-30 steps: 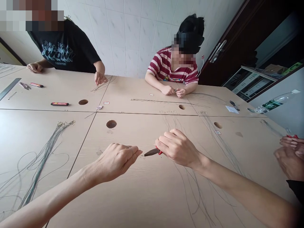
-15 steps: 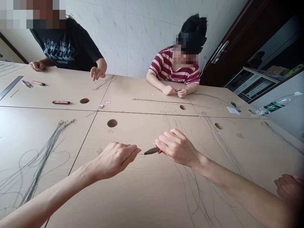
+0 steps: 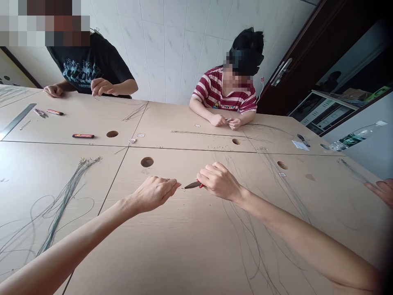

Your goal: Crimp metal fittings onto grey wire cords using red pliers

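My right hand (image 3: 219,181) is closed around a pair of red-handled pliers (image 3: 192,185), whose dark pointed jaws face left. My left hand (image 3: 157,191) is closed in a pinch on a thin wire (image 3: 181,188); a short piece of it sticks out past the fingertips and reaches the plier tips. Whether the jaws grip the wire is too small to tell. Both hands are above the table (image 3: 147,254), a short gap apart. Several loose thin strands (image 3: 245,229) lie under and beside my right forearm.
A bundle of greenish strands with small metal ends (image 3: 66,196) lies left. Another bundle (image 3: 284,184) lies right. Two people sit opposite, their hands over the table; another person's hand (image 3: 380,190) shows at the right edge. Round holes (image 3: 147,162) pierce the tabletop. A bottle (image 3: 357,137) stands far right.
Both my hands sit slightly higher in the view, still holding the wire and the pliers. The person at the far left has raised a hand toward the chest. The hand at the right edge has moved farther up.
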Motion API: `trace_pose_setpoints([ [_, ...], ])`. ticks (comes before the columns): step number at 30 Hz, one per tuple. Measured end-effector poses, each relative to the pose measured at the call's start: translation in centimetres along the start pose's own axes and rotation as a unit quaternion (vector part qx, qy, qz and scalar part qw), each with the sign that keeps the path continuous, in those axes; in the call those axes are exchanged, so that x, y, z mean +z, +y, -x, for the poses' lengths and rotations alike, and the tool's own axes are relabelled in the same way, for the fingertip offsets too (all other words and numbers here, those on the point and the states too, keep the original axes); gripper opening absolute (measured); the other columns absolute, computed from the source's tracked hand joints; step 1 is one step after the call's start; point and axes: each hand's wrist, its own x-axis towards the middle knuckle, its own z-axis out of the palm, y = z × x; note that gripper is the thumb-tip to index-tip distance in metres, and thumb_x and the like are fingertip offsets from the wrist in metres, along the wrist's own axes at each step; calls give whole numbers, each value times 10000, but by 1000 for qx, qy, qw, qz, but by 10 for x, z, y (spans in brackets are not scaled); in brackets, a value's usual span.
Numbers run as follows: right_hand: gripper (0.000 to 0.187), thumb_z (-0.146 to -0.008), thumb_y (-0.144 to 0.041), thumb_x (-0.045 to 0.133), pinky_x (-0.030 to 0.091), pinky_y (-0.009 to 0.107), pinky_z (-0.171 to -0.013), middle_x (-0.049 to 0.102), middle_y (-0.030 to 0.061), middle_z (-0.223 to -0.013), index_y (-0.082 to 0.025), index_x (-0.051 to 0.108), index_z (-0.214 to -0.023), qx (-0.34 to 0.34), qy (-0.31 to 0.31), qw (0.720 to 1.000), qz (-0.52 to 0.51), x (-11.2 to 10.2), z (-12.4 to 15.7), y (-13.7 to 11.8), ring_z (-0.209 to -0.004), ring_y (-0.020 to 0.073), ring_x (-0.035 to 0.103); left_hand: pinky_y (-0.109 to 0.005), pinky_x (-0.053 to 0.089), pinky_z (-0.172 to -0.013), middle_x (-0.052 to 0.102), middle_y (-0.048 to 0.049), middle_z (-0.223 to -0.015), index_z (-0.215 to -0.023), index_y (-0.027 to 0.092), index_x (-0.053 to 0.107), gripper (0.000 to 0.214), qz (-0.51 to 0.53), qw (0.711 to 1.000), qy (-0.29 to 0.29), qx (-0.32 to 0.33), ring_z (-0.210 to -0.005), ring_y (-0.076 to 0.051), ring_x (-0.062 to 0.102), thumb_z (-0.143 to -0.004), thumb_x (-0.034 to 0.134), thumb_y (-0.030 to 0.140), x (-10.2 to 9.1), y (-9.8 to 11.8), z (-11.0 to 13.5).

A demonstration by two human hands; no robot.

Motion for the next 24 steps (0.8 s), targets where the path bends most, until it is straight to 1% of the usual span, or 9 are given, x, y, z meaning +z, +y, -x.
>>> trace_pose_setpoints([
  [2,201,-876,-89,497,183,301,-608,506,-16,-593,-163,576,-707,2,6,1000,0,3,0,0,-611,139,339,-276,117,-462,283,68,-472,-649,221,272,327,-3,1000,14,15,-415,-104,137,-973,260,267,3,-3,0],
  [6,199,-874,-82,490,183,300,-608,511,-15,-597,-161,584,-719,3,8,1000,-3,2,2,-2,-610,139,340,-267,114,-447,279,72,-473,-656,221,273,328,-16,999,33,33,-418,-104,132,-980,251,272,5,-4,3],
  [8,211,-887,-86,474,182,303,-610,518,-12,-603,-164,589,-727,7,-4,1000,-7,3,3,-2,-612,139,346,-265,115,-445,278,73,-471,-658,220,281,330,-24,999,32,31,-417,-104,133,-982,245,276,6,-4,4],
  [10,228,-909,-103,453,180,306,-613,537,-4,-620,-166,598,-744,17,-33,999,-20,7,6,-3,-622,141,358,-264,118,-445,275,72,-469,-657,221,287,335,-26,999,28,27,-414,-106,138,-983,239,281,9,-7,3],
  [14,239,-920,-112,435,174,308,-609,574,6,-651,-162,616,-771,36,-81,995,-53,25,14,-6,-634,141,386,-261,121,-445,287,68,-459,-649,222,300,344,-29,999,21,12,-401,-111,153,-979,234,294,26,-17,1],
  [19,193,-884,-99,471,178,309,-611,607,17,-683,-164,627,-790,53,-109,989,-86,55,20,-13,-654,144,419,-254,158,-458,400,40,-479,-648,214,350,363,-28,999,9,-15,-388,-113,258,-976,219,296,54,-29,-8],
  [21,186,-880,-110,475,187,309,-617,620,21,-704,-170,629,-796,65,-118,985,-104,62,25,-11,-669,147,433,-253,171,-465,429,31,-485,-648,212,372,367,-23,999,3,-27,-394,-119,307,-972,233,312,60,-37,-8],
  [24,174,-847,-98,493,206,305,-635,630,28,-709,-176,624,-764,104,-129,977,-134,66,43,1,-686,154,447,-256,178,-472,476,13,-509,-658,214,408,336,-15,998,8,-64,-420,-137,388,-950,294,337,59,-56,0],
])
